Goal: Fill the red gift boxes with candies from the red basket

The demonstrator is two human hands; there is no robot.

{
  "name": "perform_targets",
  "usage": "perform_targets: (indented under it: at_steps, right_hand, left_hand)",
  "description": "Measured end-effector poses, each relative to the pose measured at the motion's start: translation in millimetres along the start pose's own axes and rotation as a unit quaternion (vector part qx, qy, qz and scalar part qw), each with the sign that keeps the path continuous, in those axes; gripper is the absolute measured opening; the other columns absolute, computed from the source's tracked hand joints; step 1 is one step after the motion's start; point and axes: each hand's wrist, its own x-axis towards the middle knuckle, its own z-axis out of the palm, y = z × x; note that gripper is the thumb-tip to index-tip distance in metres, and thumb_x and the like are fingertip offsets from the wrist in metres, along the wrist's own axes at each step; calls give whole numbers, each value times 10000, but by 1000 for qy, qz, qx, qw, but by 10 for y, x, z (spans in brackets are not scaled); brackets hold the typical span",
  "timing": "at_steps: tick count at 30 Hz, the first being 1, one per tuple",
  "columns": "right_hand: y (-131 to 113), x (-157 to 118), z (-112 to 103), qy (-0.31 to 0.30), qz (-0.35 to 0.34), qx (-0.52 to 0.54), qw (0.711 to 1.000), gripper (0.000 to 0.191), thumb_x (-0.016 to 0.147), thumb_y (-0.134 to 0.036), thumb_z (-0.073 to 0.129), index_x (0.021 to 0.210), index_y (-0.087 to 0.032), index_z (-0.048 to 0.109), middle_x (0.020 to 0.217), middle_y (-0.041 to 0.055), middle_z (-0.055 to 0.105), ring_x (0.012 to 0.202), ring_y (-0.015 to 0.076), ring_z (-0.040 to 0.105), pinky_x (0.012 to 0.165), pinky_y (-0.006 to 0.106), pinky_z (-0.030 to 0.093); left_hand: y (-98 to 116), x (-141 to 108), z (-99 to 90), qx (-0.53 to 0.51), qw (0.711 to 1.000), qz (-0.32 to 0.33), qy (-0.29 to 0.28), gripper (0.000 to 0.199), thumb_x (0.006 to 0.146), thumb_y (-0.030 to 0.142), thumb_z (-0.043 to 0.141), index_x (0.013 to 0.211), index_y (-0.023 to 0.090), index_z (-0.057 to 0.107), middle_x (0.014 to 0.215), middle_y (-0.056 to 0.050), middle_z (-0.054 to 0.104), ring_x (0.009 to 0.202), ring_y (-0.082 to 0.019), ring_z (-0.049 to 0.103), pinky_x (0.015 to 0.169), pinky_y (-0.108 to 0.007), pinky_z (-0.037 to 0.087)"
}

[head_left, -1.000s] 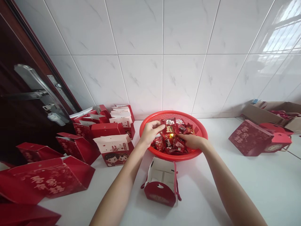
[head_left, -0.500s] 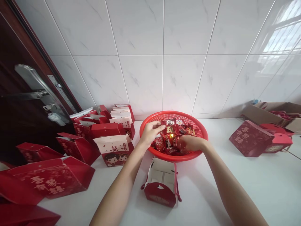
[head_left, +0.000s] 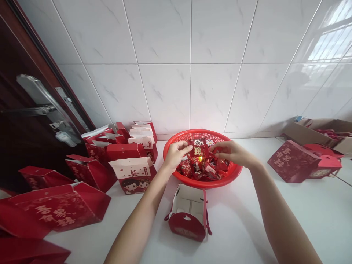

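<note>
pinching red packets [head_left: 199, 147] in left hand [head_left: 175, 156]. holding right hand [head_left: 233, 152] over red basket [head_left: 207, 186], fingertips narrow, can't tell if gripping sweets [head_left: 210, 169]. got open box [head_left: 187, 223] nearby.

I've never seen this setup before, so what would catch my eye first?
Probably the bright red basket by the tiled wall, heaped with shiny wrapped sweets, with the left hand and right hand over it. Just in front sits an open, unfilled box; red and pink cartons crowd the left side.
</note>
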Motion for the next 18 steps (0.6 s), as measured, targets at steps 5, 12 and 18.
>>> perform_targets:
  at_steps: [5, 12, 18]
  right_hand:
    - [-32, -25, -6, 25, -13, 65, 997, 245, 792, -370, 688, 934, -171, 662, 881, 45, 684, 703, 148, 629, 651, 307, 532]
    - [-51, -25, 13, -101, -13, 21, 995, 218, 828, -329, 656, 976, -174, 698, 949, 50, 695, 754, 151, 625, 671, 281, 519]
    - [-165, 72, 198, -316, -9, -113, 942, 236, 791, -116, 543, 908, -164, 742, 863, 24, 678, 784, 149, 572, 709, 261, 452]
  left_hand:
    - [18, 6, 17, -21, 1000, 14, 13, 357, 598, 476, 823, 714, 184, 655, 785, 3, 625, 783, -151, 580, 750, -268, 494]
    - [17, 0, 20, -30, 999, 17, 28, 337, 625, 451, 822, 746, 184, 657, 817, 5, 624, 795, -140, 584, 761, -261, 496]
    - [35, -19, 30, -44, 998, -23, 29, 391, 585, 463, 847, 760, 187, 633, 859, -9, 627, 782, -153, 603, 678, -271, 534]
